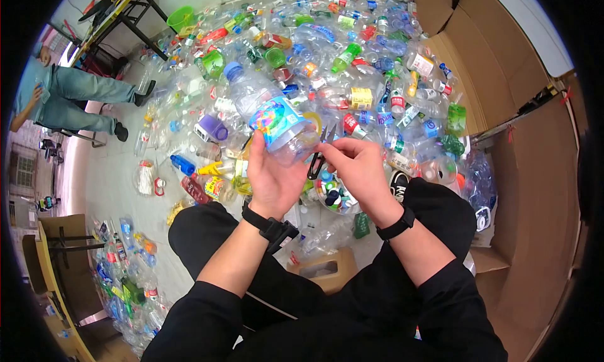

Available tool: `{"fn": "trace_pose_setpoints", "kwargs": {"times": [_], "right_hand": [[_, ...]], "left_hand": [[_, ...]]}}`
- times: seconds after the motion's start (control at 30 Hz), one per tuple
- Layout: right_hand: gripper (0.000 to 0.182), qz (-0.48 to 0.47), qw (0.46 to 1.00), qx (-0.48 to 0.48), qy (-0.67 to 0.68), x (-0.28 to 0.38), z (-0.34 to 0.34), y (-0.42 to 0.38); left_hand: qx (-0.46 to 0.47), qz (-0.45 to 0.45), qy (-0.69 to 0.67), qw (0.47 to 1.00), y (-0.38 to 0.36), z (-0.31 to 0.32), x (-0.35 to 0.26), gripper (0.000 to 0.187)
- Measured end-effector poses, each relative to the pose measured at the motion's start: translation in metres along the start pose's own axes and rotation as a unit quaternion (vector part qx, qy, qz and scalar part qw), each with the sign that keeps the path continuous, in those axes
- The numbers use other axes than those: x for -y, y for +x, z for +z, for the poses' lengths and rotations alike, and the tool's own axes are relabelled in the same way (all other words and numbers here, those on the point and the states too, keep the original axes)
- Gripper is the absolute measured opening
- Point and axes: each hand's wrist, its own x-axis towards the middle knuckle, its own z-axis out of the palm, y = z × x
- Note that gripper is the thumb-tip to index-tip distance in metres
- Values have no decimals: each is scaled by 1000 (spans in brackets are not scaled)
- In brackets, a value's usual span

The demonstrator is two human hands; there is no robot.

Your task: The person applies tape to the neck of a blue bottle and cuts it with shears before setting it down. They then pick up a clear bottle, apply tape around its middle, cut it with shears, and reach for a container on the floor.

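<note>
My left hand is closed around the lower part of a clear plastic bottle. The bottle tilts up to the left, with a blue cap at its far end and a colourful label round its middle. Close by the bottle's base, my right hand pinches small black-handled scissors, their pointed metal blades directed away from me. Its thumb and fingertips are right at the bottle's bottom edge. Below the hands stands a round container of loose bottle caps, partly covered by my right hand.
A wide heap of plastic bottles spreads over the floor ahead. More bottles lie at lower left. Large cardboard boxes stand on the right. A beige jug is between my legs. A seated person is at upper left, near a green basket.
</note>
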Motion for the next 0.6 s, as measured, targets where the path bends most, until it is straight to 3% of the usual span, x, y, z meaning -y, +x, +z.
{"fn": "trace_pose_setpoints", "kwargs": {"times": [0.13,0.27,0.33,0.47,0.57,0.6], "right_hand": [[25,-7,1000,2,-17,6,-2,-3],[28,-39,999,19,-1,-10,-1,5],[27,-26,999,39,10,-5,-1,2],[28,-56,997,34,52,-6,4,0],[38,2,997,68,27,4,-6,0],[42,68,992,71,76,11,-13,2]], "left_hand": [[17,-5,-17,1000,1,-4,-2,73],[41,-20,-29,999,-1,-3,-5,75],[-8,-3,0,1000,-1,3,-4,85],[-6,-29,-10,1000,-6,2,-10,78],[-50,-32,5,998,-7,5,-13,80],[-29,-27,13,999,-6,5,-14,80]]}}
